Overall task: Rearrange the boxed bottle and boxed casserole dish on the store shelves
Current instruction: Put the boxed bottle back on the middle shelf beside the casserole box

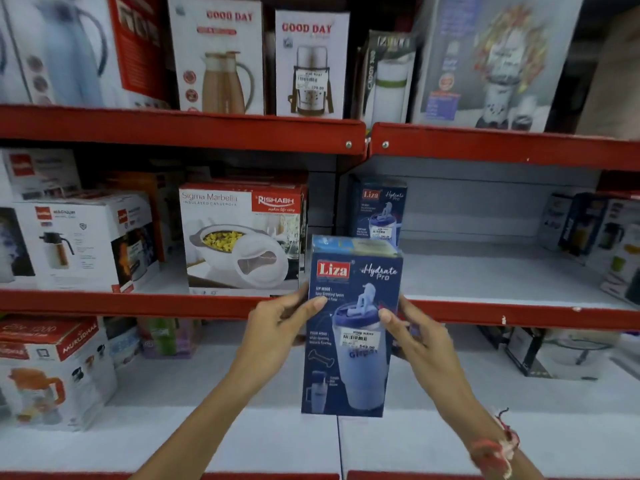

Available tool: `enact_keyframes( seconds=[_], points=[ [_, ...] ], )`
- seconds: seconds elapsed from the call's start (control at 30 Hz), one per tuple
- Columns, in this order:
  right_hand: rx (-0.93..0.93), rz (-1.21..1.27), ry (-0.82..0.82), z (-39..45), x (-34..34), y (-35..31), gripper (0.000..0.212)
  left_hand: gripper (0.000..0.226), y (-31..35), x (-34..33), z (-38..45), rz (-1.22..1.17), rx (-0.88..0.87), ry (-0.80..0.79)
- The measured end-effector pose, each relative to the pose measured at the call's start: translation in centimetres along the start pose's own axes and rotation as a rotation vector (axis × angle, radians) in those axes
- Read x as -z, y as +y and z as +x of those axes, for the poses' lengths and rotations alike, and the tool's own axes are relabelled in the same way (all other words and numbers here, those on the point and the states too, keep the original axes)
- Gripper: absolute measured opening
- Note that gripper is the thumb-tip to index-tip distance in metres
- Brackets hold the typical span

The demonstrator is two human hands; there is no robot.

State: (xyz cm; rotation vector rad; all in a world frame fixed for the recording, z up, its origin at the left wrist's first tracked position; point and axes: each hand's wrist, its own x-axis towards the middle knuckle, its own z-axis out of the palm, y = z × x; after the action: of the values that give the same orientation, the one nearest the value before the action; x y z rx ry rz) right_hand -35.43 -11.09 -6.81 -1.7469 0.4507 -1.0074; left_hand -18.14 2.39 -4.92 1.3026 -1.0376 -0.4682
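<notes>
Gripping the boxed bottle upright, both hands are clasping its sides; keeping it level should clear the middle shelf's front edge.

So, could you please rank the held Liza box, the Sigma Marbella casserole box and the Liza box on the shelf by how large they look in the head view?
1. Held Liza box, though nearness to the camera inflates it.
2. Casserole box, close behind.
3. Shelved Liza box, smallest.
</notes>
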Motion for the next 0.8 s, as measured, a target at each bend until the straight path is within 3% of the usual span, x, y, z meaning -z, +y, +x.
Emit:
enact_keyframes(
  seconds=[0.2,0.4,0.6,0.8],
  points=[
    [0.161,-0.014,0.039,4.0,2.4,-6.0,0.061,0.039,6.2,-0.9,3.8,0.003,-0.156,0.019],
    [0.167,0.035,0.071,4.9,3.5,-6.1,0.066,0.023,6.9,-2.3,5.0,-0.009,-0.162,0.027],
    [0.153,0.039,0.084,6.0,4.9,-4.6,0.067,0.058,5.5,-4.2,6.4,-0.034,-0.163,0.037],
    [0.162,0.035,0.092,8.8,6.8,-3.2,0.059,0.067,4.4,-6.4,9.8,-0.021,-0.185,0.051]
  ],
)
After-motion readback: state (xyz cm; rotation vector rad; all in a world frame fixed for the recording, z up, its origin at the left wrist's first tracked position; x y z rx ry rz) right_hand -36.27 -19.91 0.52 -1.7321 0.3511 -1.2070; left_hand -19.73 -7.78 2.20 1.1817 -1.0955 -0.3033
